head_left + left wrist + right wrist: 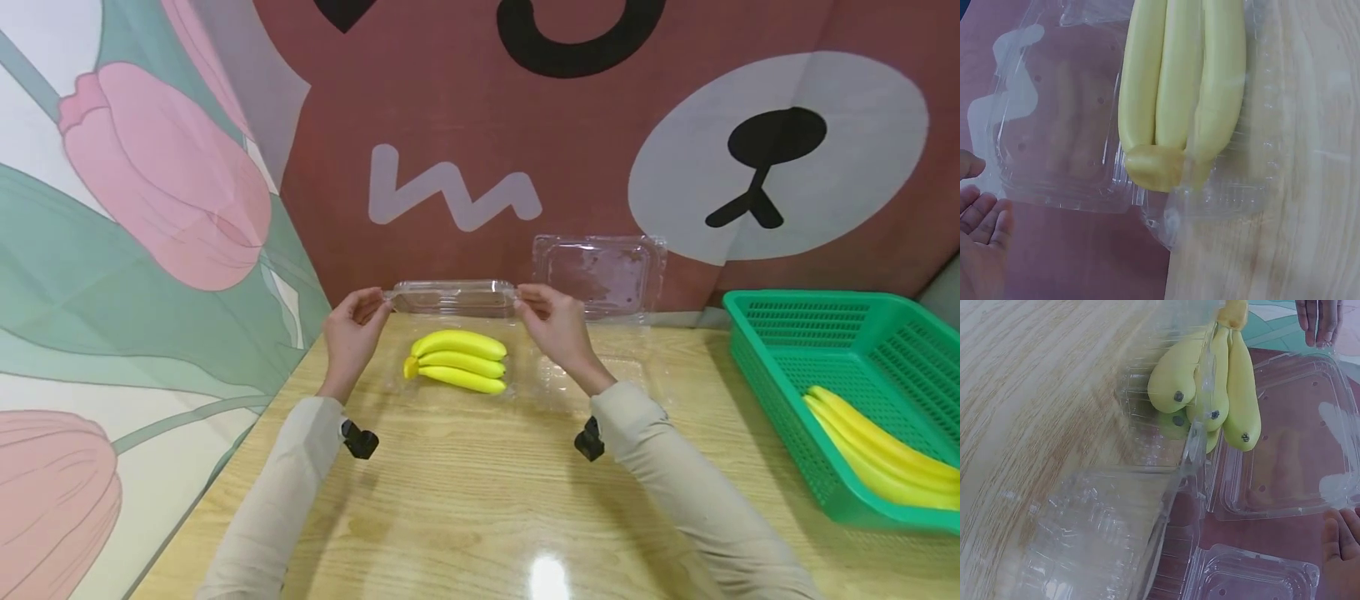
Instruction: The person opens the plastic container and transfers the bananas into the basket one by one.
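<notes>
At the far edge of a wooden counter (480,500), a person's left hand (354,327) pinches the left corner of a clear plastic lid (453,296), the grip closed on the rim with fingertips and thumb. The lid stands raised, hinged up at the back of a clear plastic tray (525,385) that lies open on the counter. In the tray rests a bunch of three yellow bananas (459,361), stem end to the left (the left wrist view shows the fruit sitting inside the tray's ribbed wall). The right hand (553,321) mirrors the left, its grip pinching the lid's right corner.

Judging by how things lie, the fruit is already in place and the lid is not yet brought down over it; the closing and snapping shut appear to remain.

Behind the right hand, a second clear box (598,275) leans against the backdrop, apparently unfilled. Further right, well apart from the hands, a green basket (765,350) holds more bananas (877,454), so further packing may be left after this box.
</notes>
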Tool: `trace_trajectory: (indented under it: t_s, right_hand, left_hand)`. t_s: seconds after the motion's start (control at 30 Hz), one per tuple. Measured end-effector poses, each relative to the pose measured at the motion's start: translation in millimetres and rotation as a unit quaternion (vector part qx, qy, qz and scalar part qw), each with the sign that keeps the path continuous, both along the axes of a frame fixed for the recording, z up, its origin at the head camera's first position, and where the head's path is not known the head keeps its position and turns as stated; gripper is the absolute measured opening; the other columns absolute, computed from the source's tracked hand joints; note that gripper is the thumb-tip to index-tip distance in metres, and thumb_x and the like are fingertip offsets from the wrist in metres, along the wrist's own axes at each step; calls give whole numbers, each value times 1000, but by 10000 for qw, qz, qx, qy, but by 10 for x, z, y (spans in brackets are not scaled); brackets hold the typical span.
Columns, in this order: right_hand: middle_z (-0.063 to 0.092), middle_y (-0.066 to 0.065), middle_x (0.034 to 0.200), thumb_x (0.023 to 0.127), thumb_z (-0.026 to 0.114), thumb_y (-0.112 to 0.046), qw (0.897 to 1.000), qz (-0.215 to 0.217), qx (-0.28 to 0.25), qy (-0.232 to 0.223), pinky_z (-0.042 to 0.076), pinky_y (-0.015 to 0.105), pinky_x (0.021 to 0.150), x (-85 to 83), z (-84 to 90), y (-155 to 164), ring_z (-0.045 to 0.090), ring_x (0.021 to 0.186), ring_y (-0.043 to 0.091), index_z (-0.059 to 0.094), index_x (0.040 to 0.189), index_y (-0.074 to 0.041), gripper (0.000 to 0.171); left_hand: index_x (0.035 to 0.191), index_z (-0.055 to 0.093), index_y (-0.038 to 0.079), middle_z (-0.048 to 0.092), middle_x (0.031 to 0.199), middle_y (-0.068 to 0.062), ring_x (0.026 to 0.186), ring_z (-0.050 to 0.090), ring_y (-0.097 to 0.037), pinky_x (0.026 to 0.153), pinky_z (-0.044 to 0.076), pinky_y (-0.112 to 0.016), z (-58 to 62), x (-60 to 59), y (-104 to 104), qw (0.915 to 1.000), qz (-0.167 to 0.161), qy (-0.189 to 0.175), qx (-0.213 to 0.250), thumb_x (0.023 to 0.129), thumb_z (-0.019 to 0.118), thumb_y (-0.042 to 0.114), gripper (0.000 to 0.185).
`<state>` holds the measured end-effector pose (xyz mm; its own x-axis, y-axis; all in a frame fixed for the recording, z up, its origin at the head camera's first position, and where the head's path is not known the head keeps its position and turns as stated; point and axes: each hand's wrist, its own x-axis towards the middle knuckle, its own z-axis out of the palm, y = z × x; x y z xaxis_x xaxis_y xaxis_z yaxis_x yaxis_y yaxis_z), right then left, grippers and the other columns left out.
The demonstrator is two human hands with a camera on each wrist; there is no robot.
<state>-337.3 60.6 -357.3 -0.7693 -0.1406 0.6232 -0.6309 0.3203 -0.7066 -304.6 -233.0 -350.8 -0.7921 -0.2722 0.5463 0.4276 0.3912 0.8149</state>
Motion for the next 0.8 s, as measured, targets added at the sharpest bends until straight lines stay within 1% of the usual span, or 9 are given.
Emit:
trace_trajectory:
  t_s: [0.07, 0.1, 0.2, 0.3, 0.4, 0.5, 0.63, 0.8]
  right_hand:
    - [70, 17, 105, 91, 68, -6, 9999, -5, -115, -66, 56, 29, 76, -8, 1, 6, 69, 92, 27, 68, 112, 5, 24]
    - [70, 17, 105, 91, 68, -6, 9998, 2, -168, -86, 56, 29, 76, -13, 1, 8, 69, 92, 27, 68, 112, 5, 24]
    - [70, 16, 105, 92, 68, -7, 9996, -36, -234, -130, 56, 29, 75, -31, -1, 9, 69, 92, 26, 68, 112, 4, 23]
    - [69, 17, 106, 91, 68, -7, 9996, -21, -266, -128, 56, 29, 76, -48, -1, 3, 69, 93, 26, 68, 113, 5, 24]
    - [69, 18, 109, 92, 67, -7, 9995, -7, -299, -118, 55, 29, 79, -65, 1, -6, 68, 95, 27, 67, 115, 6, 26]
    - [68, 19, 111, 92, 67, -7, 9994, 4, -310, -157, 54, 31, 82, -82, 1, -20, 68, 97, 28, 66, 116, 6, 28]
    - [68, 18, 112, 93, 66, -9, 9988, -38, -252, -427, 55, 33, 81, -102, -6, -35, 68, 98, 28, 65, 119, 5, 29]
    - [67, 17, 115, 94, 66, -13, 9954, -99, -219, -930, 55, 36, 80, -118, -33, -34, 67, 99, 28, 64, 122, 2, 32]
  left_hand:
    - [116, 62, -12, 64, 113, -27, 105, 63, -36, 89, 51, -40, 15, -15, 3, 9999, -83, -122, 47, 89, 68, 0, 31]
    - [118, 62, -11, 63, 114, -26, 106, 63, -35, 90, 51, -39, 18, -27, -1, 9998, -97, -186, 62, 89, 69, 1, 32]
    - [119, 64, -7, 64, 115, -22, 106, 64, -30, 88, 52, -31, 24, -57, -18, 9993, -92, -333, 107, 89, 70, 5, 32]
    - [118, 66, -4, 66, 114, -17, 103, 65, -26, 84, 52, -24, 30, -82, -35, 9991, 3, -416, 105, 90, 69, 8, 30]
    - [118, 67, -1, 67, 115, -14, 103, 64, -23, 84, 52, -24, 34, -105, -37, 9986, 93, -497, 150, 93, 67, 11, 28]
    - [121, 66, -1, 66, 118, -13, 107, 63, -23, 89, 50, -26, 46, -127, -28, 9978, 106, -558, 327, 95, 64, 11, 29]
    - [128, 61, -1, 62, 125, -14, 113, 59, -23, 94, 47, -28, 55, -171, -3, 9958, 23, -681, 618, 96, 60, 8, 33]
    - [133, 58, 2, 59, 130, -14, 116, 58, -25, 96, 46, -31, 53, -215, 40, 9926, -71, -907, 800, 96, 58, 7, 37]
